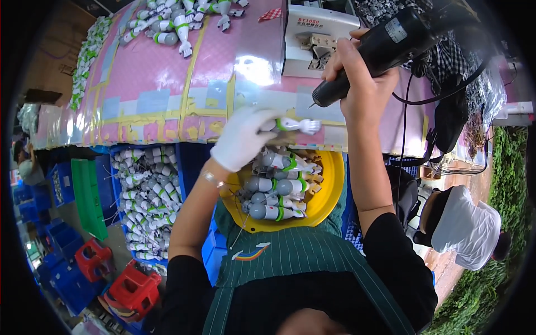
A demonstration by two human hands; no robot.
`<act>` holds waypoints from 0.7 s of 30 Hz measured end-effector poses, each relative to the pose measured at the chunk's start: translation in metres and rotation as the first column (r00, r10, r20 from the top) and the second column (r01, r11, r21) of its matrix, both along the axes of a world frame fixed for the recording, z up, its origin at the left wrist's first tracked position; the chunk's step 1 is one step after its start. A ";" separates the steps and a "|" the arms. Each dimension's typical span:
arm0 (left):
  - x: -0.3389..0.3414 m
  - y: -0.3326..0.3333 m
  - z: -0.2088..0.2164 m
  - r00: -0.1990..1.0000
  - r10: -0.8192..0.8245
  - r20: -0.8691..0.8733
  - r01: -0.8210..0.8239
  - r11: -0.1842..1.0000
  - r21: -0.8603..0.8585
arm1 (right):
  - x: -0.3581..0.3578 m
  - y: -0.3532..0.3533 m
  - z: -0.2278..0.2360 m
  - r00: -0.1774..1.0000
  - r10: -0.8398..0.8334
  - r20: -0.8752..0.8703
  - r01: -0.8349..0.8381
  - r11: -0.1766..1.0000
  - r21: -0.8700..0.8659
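**Where a slip could start**

The left grip (245, 134), in a white cloth glove (233, 151), is curled around a small white-and-green plastic figure (291, 124) at the near edge of the pink-covered, tape-patched desk (212, 61). The right grip (368, 84), bare, is wrapped around a black cylindrical power screwdriver (385, 47), its thin metal bit (312, 105) angled down toward the figure, apart from it in this view (the true gap is hard to judge). If the bit skids on smooth plastic, it could scratch the figure or jab the glove so close by. A loose hold could drop the figure into the round yellow plastic basin (334, 192) below the near edge, scuffing the heaped grey-and-white figures (273, 212) there. The slack black cable (416, 104) toward the desk's right end could snag and jerk the tool.
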State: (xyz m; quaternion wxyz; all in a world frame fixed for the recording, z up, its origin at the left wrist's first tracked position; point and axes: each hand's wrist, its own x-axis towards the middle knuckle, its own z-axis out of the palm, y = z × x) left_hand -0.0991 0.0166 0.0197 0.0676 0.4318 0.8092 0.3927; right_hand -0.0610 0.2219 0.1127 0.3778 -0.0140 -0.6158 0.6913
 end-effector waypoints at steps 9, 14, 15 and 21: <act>0.009 0.033 -0.008 0.992 0.019 -0.128 -0.024 0.999 -0.036 | 0.013 -0.015 -0.016 0.999 0.019 0.051 -0.018 1.000 -0.017; 0.009 0.035 -0.010 0.986 0.031 -0.163 -0.031 1.000 0.000 | 0.012 -0.015 -0.019 0.999 0.020 0.030 -0.021 1.000 0.013; 0.009 0.034 -0.011 0.985 0.032 -0.171 -0.033 0.999 0.000 | 0.013 -0.016 -0.021 0.999 0.024 0.035 -0.024 1.000 0.011; 0.006 0.038 -0.006 0.992 0.014 -0.129 -0.020 0.999 -0.043 | 0.015 -0.014 -0.038 0.998 0.066 0.003 -0.066 0.988 0.141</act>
